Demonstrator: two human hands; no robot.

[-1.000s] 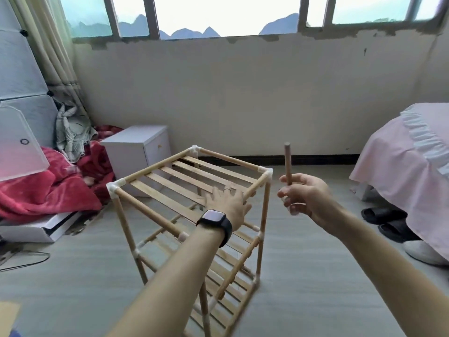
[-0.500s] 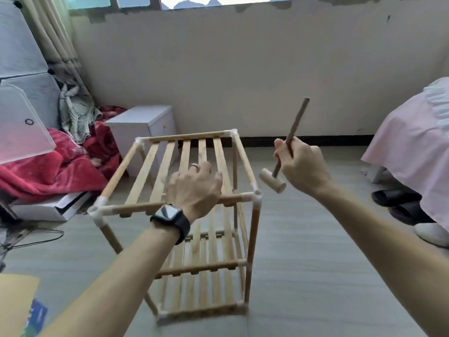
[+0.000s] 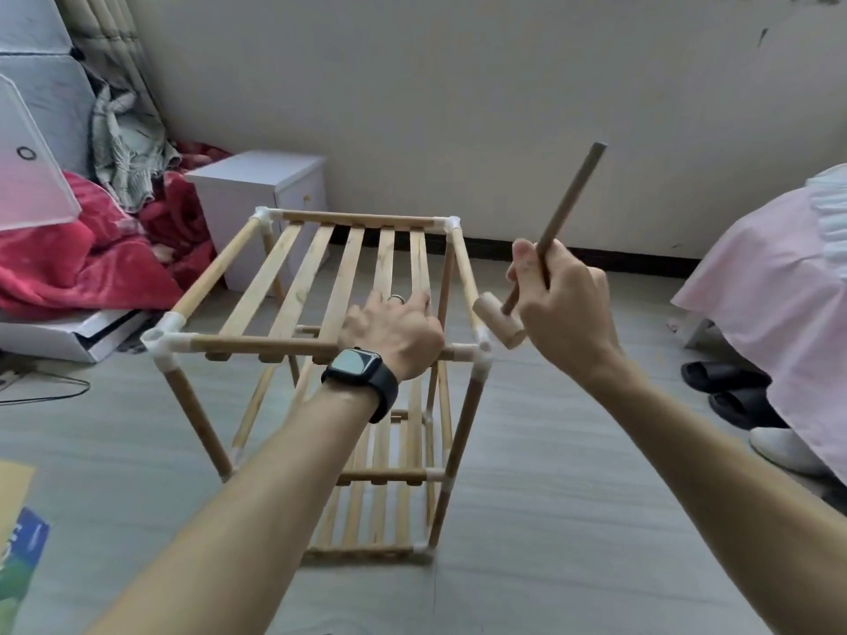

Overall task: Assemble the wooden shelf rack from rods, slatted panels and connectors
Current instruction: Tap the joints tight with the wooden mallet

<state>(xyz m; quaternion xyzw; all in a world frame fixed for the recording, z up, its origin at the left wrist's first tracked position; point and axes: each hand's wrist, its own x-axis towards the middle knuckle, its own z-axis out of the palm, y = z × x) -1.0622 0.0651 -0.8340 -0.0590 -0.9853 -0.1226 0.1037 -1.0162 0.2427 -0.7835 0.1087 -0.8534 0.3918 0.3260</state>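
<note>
The wooden shelf rack (image 3: 284, 286) stands upright on the floor, with slatted panels at three levels and white plastic connectors (image 3: 160, 341) at the corners. My left hand (image 3: 394, 327) lies on the top panel near the front rod, fingers curled over the slats. My right hand (image 3: 559, 295) grips the handle of a small wooden mallet (image 3: 499, 320), whose head hangs just right of the rack's front right corner connector (image 3: 481, 355). The handle points up and to the right.
A white bedside cabinet (image 3: 261, 190) stands behind the rack by the wall. Red blankets (image 3: 68, 258) and a white flat box (image 3: 68, 332) lie at the left. A pink-covered bed (image 3: 770, 304) with slippers (image 3: 724, 378) beneath is at the right. A cable (image 3: 46, 396) runs over the floor at the left.
The rack has turned so its front rod faces me squarely. The mallet tipped from handle upright to head down beside the front right corner. My view dropped lower.
</note>
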